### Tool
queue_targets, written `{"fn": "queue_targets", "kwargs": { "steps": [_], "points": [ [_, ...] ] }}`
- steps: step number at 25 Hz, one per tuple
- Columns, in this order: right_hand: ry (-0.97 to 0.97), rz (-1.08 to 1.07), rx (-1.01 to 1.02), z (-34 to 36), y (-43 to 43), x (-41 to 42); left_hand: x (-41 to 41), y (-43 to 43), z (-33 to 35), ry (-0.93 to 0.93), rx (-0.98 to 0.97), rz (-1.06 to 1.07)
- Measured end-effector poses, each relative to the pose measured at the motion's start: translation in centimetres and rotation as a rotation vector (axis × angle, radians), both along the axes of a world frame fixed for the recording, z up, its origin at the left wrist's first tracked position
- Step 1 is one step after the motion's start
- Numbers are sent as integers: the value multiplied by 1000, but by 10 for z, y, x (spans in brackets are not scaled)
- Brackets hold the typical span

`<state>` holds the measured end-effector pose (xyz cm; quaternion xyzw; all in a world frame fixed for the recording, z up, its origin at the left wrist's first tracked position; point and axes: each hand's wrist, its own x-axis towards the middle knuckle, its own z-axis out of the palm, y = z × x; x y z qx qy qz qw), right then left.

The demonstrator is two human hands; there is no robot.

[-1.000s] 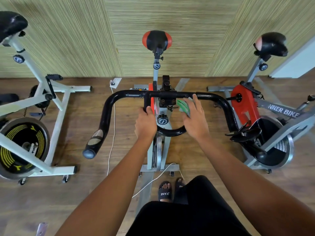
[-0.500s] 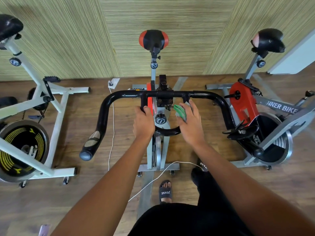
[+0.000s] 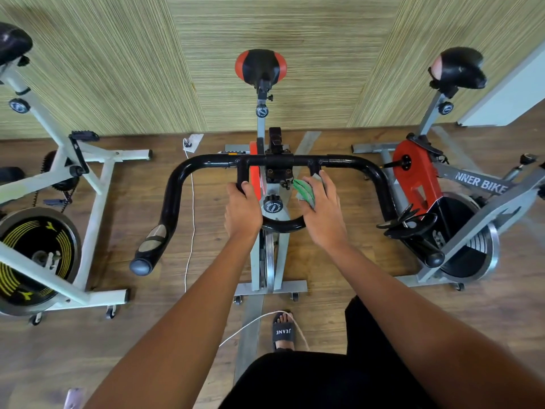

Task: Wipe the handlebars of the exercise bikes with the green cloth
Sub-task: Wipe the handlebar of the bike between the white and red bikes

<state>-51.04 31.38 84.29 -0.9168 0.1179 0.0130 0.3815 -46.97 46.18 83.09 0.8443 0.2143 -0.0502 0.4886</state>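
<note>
Right hand (image 3: 324,214) has slid green cloth (image 3: 303,192) down handlebar (image 3: 206,163).

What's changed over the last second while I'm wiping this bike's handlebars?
The right hand holding the green cloth slid slightly down the handlebar loop toward you, and your right leg stepped out to the right. The left hand still grips the left inner bar; the rest looks unchanged.

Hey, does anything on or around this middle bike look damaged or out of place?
Yes. The handlebar's left grip has worn grey patches in its black covering, and a white cord trails loose past the sandalled foot.
</note>
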Motion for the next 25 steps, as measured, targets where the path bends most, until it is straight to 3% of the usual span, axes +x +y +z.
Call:
{"fn": "queue_targets", "kwargs": {
  "steps": [5, 9, 14, 20, 25],
  "points": [
    [-8, 10, 21, -4, -3, 4, 2, 2, -1, -23, -31, -14],
    [-30, -113, 232, 3, -4, 14, 4, 3, -4, -19, -78, -18],
    [-85, -62, 231, -10, 18, -37, 2, 3, 2, 0, -98, -7],
    [-186, -58, 34, 17, 12, 6, 17, 28, 32, -319, 252, 37],
    [-247, 178, -32, 26, 49, 77, 70, 56, 43, -120, 573, 30]
  ]
}}
